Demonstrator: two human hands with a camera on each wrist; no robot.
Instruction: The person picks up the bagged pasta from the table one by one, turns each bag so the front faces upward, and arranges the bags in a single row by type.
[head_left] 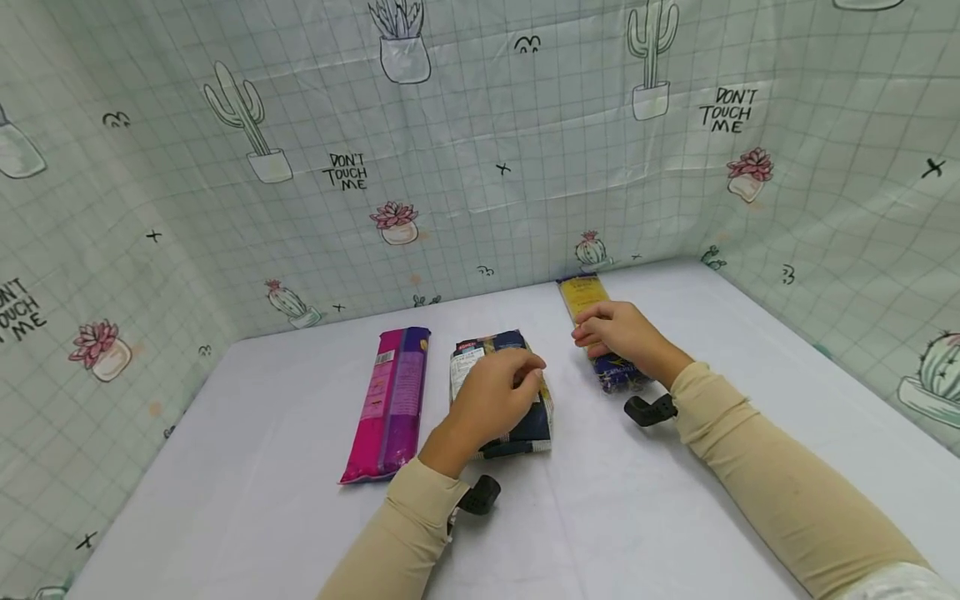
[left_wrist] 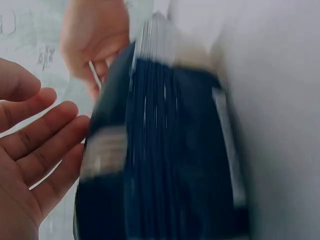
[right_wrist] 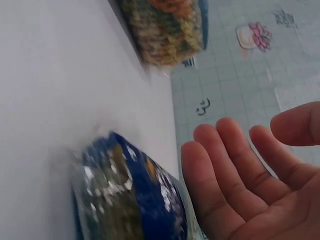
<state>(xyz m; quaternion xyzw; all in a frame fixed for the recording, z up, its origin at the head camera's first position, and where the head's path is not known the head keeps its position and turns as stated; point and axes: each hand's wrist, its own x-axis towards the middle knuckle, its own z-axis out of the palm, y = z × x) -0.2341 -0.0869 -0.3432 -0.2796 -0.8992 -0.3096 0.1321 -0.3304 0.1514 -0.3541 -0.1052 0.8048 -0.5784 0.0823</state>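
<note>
My left hand [head_left: 498, 396] is over the dark blue packet [head_left: 532, 423] with a white label, fingers loosely bent. The left wrist view shows that hand's fingers [left_wrist: 50, 135] beside the packet [left_wrist: 165, 150], nothing in their grasp. My right hand [head_left: 626, 333] hovers over a yellow and blue packet marked as spaghetti [head_left: 585, 292], covering its middle. In the right wrist view the fingers [right_wrist: 240, 170] are relaxed and apart from one another at the thumb, close beside the shiny blue end of the spaghetti packet [right_wrist: 145, 190].
A long pink and purple packet [head_left: 390, 400] lies left of the dark blue one. All three packets rest on a white-covered table [head_left: 247, 467]. A cactus-printed sheet [head_left: 480, 167] rises behind and at both sides.
</note>
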